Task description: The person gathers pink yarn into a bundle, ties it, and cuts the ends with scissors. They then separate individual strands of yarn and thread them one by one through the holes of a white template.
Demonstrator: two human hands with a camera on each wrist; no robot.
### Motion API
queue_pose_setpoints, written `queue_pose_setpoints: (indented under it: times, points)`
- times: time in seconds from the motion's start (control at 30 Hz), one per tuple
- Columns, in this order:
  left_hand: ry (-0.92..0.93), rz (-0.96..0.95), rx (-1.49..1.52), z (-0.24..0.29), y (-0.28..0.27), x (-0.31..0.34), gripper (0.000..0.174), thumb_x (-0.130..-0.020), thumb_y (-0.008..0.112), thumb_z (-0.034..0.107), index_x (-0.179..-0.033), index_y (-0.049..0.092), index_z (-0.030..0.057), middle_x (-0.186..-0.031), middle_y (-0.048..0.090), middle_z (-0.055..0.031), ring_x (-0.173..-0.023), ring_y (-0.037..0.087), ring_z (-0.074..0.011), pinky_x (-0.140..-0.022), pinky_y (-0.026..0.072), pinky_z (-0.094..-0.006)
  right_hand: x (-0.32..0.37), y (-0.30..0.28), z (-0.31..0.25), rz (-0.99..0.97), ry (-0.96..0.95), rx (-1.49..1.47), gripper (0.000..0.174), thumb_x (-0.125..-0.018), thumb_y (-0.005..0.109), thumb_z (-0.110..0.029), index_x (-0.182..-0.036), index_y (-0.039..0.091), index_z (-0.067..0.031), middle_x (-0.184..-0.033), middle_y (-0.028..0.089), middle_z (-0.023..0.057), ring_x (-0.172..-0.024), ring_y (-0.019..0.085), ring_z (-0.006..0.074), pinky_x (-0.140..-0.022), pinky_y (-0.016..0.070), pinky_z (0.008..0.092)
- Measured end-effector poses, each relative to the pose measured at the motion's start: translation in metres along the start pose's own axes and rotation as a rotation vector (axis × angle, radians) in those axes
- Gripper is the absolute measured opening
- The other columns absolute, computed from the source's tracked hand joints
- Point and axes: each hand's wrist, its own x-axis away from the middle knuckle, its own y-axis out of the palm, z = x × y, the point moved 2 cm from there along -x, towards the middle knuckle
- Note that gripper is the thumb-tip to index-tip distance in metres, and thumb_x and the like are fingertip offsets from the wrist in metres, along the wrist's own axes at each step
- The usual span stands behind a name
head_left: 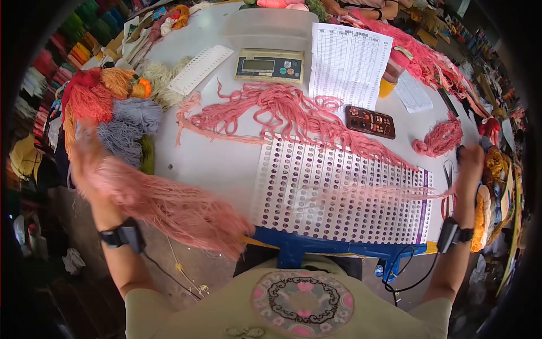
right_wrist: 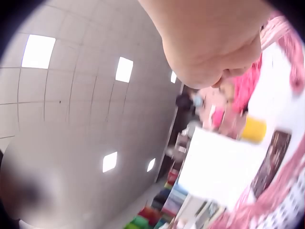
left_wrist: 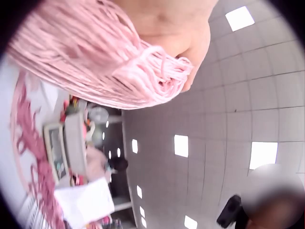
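My left hand, blurred, grips a thick hank of pale pink yarn that hangs and swings across the table's front left edge. In the left wrist view the fingers curl round the looped end of the hank. At the far right my right hand pinches the end of thin pink strands, which stretch blurred over the perforated card. Its curled fingers show in the right wrist view, the tips mostly hidden. Deeper pink yarn lies loose behind the card.
The white card with rows of purple-rimmed holes covers the front of the table. Behind stand a digital scale, a printed sheet and a dark phone. Scissors lie near my right hand. Coloured yarn heaps crowd the left edge.
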Motion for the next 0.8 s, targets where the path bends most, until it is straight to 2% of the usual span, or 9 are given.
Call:
queue_pose_setpoints:
  times: [0.03, 0.07, 0.13, 0.17, 0.23, 0.37, 0.43, 0.67, 0.8]
  points:
    - [0.311, 0.718, -0.469, -0.053, 0.032, -0.005, 0.032, -0.098, 0.047, 0.015, -0.122, 0.05, -0.0063, -0.107, 0.06, -0.0116, -0.066, 0.051, -0.0066, -0.058, 0.044, -0.0187, 0.017, 0.033, -0.011, -0.203, 0.059, 0.085, 0.013, -0.091, 0.052, -0.016, -0.101, 0.056, -0.0089, -0.069, 0.041, -0.0069, -0.054, 0.031, 0.0028, -0.045, 0.0266, 0.0214]
    - [-0.033, 0.136, -0.354, -0.081, 0.017, -0.006, 0.035, -0.098, 0.046, 0.019, -0.124, 0.05, -0.0046, -0.109, 0.06, -0.0106, -0.074, 0.055, -0.0098, -0.065, 0.0474, -0.0218, 0.065, 0.083, -0.054, -0.396, -0.021, -0.1, 0.015, -0.094, 0.046, -0.02, -0.1, 0.057, -0.0115, -0.076, 0.049, -0.0045, -0.063, 0.042, 0.0041, -0.053, 0.0335, 0.0201]
    - [-0.149, 0.086, -0.8, -0.148, 0.046, -0.014, 0.033, -0.092, 0.055, 0.025, -0.115, 0.058, 0.0007, -0.103, 0.062, -0.0064, -0.07, 0.053, -0.0092, -0.064, 0.0447, -0.0209, 0.108, 0.163, -0.052, -0.691, -0.177, -0.247, 0.004, -0.093, 0.053, -0.009, -0.097, 0.056, -0.0085, -0.08, 0.048, -0.0037, -0.067, 0.043, 0.0045, -0.061, 0.0389, 0.0196]
    - [-0.381, 0.055, -0.581, -0.177, 0.068, -0.018, 0.026, -0.086, 0.062, 0.024, -0.098, 0.063, 0.002, -0.095, 0.063, -0.0035, -0.068, 0.053, -0.0085, -0.062, 0.0423, -0.0184, 0.134, 0.192, -0.071, -0.933, -0.009, -0.408, 0.004, -0.092, 0.055, -0.007, -0.097, 0.055, -0.0078, -0.079, 0.049, -0.0019, -0.07, 0.045, 0.0046, -0.063, 0.0414, 0.022]
    - [-0.774, 0.107, -0.694, -0.233, 0.053, -0.024, 0.025, -0.082, 0.064, 0.028, -0.083, 0.063, 0.0024, -0.086, 0.063, -0.003, -0.072, 0.056, -0.0102, -0.064, 0.0443, -0.024, 0.172, 0.237, -0.089, -1.044, -0.136, -0.267, 0.006, -0.091, 0.053, -0.01, -0.092, 0.057, -0.0054, -0.074, 0.06, 0.0112, -0.061, 0.061, 0.0209, -0.059, 0.0483, 0.0363]
    - [-0.659, -0.244, -1.145, -0.271, 0.052, -0.032, 0.028, -0.082, 0.064, 0.031, -0.078, 0.062, 0.0027, -0.08, 0.061, -0.0053, -0.072, 0.058, -0.0116, -0.063, 0.0448, -0.0299, 0.21, 0.297, -0.058, -1.012, -0.3, -0.02, 0.009, -0.091, 0.054, -0.018, -0.094, 0.058, -0.0101, -0.073, 0.062, 0.0177, -0.068, 0.062, 0.0352, -0.061, 0.0479, 0.0442]
    - [-0.2, -0.552, -1.714, -0.288, 0.037, -0.028, 0.029, -0.081, 0.064, 0.032, -0.08, 0.062, 0.0032, -0.074, 0.06, -0.0076, -0.072, 0.059, -0.0125, -0.063, 0.0448, -0.0324, 0.215, 0.299, -0.058, -1.029, -0.311, -0.03, 0.01, -0.091, 0.054, -0.02, -0.094, 0.058, -0.011, -0.073, 0.062, 0.0189, -0.07, 0.062, 0.0384, -0.062, 0.0475, 0.0462]
    - [-1.047, -0.08, -0.796, -0.301, 0.021, -0.015, 0.028, -0.092, 0.055, 0.032, -0.083, 0.063, 0.0069, -0.065, 0.049, 0.0028, -0.06, 0.043, -0.0078, -0.057, 0.0328, -0.0202, 0.214, 0.296, -0.059, -1.016, -0.25, -0.057, 0.013, -0.091, 0.055, -0.019, -0.1, 0.053, -0.0094, -0.071, 0.063, 0.0163, -0.068, 0.063, 0.0364, -0.061, 0.0475, 0.0454]
    - [-1.067, -0.219, -0.709, -0.31, 0.023, -0.015, 0.029, -0.094, 0.051, 0.032, -0.083, 0.063, 0.0075, -0.063, 0.046, 0.0035, -0.059, 0.043, -0.0069, -0.056, 0.0311, -0.0196, 0.21, 0.295, -0.064, -1.048, -0.093, -0.082, 0.022, -0.093, 0.055, -0.017, -0.109, 0.048, -0.0032, -0.066, 0.06, 0.0117, -0.06, 0.062, 0.0208, -0.056, 0.0463, 0.0352]
